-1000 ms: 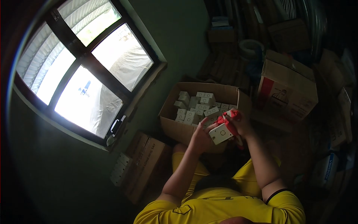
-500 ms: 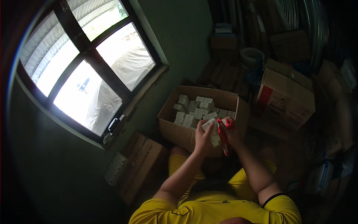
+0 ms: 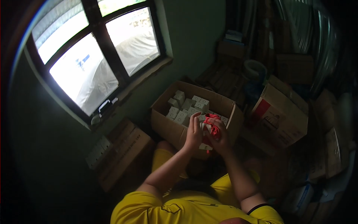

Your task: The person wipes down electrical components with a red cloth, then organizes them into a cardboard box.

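An open cardboard box (image 3: 167, 128) in front of me holds many small white boxes (image 3: 181, 117). Over its near edge, my left hand (image 3: 194, 130) has its fingers extended against the left side of a small white item. My right hand (image 3: 219, 138) is closed round a bunched red cord-like thing (image 3: 213, 125), which lies over the white item between both hands. A short red end hangs below. Part of the white item (image 3: 206, 146) shows under the hands; the rest is covered.
A closed carton (image 3: 126, 153) with white pieces (image 3: 97, 152) beside it lies at the left, below the window (image 3: 112, 48). To the right stands a carton with a red stripe (image 3: 283, 119). Behind are a pale coil (image 3: 255, 68) and stacked cartons (image 3: 230, 50).
The view has shifted. The red thing, earlier stretched downward from my right hand, now lies bunched across the white item. My left fingers have straightened.
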A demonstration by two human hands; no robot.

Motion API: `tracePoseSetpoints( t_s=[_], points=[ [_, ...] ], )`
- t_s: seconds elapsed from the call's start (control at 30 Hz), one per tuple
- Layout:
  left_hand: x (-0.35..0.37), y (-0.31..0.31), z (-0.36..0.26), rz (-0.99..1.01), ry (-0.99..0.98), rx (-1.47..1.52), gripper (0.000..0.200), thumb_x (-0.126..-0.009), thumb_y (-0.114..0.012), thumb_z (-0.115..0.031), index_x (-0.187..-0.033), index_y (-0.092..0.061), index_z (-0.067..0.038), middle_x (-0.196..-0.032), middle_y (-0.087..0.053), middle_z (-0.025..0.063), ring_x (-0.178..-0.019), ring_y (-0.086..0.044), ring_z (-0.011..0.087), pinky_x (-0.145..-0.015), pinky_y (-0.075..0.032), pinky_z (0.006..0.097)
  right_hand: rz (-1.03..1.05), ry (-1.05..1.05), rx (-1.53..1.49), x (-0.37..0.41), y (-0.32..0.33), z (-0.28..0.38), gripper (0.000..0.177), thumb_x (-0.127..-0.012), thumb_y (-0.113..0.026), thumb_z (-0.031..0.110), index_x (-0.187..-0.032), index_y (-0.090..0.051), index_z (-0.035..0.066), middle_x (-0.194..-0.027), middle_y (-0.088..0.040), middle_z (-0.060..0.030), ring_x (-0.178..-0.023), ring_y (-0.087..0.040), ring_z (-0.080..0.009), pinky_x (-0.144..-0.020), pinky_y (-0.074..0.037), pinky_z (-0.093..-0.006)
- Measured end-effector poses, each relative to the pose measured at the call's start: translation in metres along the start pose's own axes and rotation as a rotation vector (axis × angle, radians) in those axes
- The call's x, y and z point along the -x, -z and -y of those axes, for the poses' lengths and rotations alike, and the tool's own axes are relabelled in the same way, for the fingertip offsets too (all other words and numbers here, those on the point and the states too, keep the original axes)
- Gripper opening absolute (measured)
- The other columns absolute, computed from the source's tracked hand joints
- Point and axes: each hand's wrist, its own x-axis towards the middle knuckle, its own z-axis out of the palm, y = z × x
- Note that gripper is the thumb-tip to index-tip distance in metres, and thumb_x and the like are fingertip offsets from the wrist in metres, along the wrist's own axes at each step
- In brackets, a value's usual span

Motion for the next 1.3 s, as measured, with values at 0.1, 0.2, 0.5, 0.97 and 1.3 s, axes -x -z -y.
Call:
tracePoseSetpoints(
  t_s=[0.1,0.2,0.5,0.97,1.3],
  points=[
    [0.014,-0.001,-0.021,0.208,-0.014,-0.167,0.039,-0.107,-0.032,-0.032,-0.133,-0.04,-0.004,-0.108,-0.062,0.0259,-0.099,-0.062,0.0399,-0.089,-0.047,0.0434,-0.053,-0.209,-0.081,0.009,0.007,-0.014,0.019,-0.093,-0.068,0.018,-0.107,-0.061,0.007,-0.1,-0.063,-0.005,-0.095,-0.059,-0.0137,-0.085,-0.047,-0.0309],
    [0.028,-0.01,-0.018,0.322,-0.178,-0.288,0.044,-0.104,-0.038,-0.031,-0.137,-0.032,-0.004,-0.093,-0.062,0.0334,-0.093,-0.06,0.0532,-0.081,-0.046,0.0536,-0.181,-0.41,-0.268,0.013,0.012,-0.016,0.016,-0.094,-0.068,0.02,-0.098,-0.06,0.007,-0.091,-0.061,-0.0005,-0.084,-0.054,-0.0094,-0.075,-0.046,-0.0283],
    [0.0,-0.018,-0.013,-0.101,-0.033,0.101,0.034,-0.109,-0.033,-0.034,-0.117,-0.052,-0.007,-0.097,-0.051,0.0045,-0.085,-0.045,0.012,-0.081,-0.042,0.0285,-0.156,0.012,0.097,0.019,-0.007,-0.004,0.06,-0.095,-0.061,0.026,-0.143,-0.038,-0.001,-0.145,-0.042,-0.0203,-0.139,-0.036,-0.0385,-0.115,-0.027,-0.0495],
    [-0.028,0.013,-0.014,-0.281,0.238,0.552,0.031,-0.105,-0.049,-0.037,-0.092,-0.052,-0.009,-0.074,-0.053,0.001,-0.069,-0.054,0.0091,-0.063,-0.046,0.0244,0.132,-0.729,-1.055,0.011,0.0,-0.014,0.064,-0.088,-0.07,0.01,-0.144,-0.038,0.003,-0.135,-0.052,-0.011,-0.122,-0.054,-0.0219,-0.102,-0.046,-0.0357],
    [-0.014,0.031,-0.025,0.256,-0.422,-0.412,0.087,-0.074,-0.082,-0.012,-0.15,-0.04,-0.016,-0.152,-0.033,0.0221,-0.128,-0.051,0.0354,-0.099,-0.05,0.0394,-0.123,-0.872,-0.886,0.023,-0.003,-0.065,0.048,-0.095,-0.067,0.028,-0.131,-0.049,0.002,-0.115,-0.062,-0.0104,-0.1,-0.065,-0.0215,-0.082,-0.057,-0.0351]
  ],
)
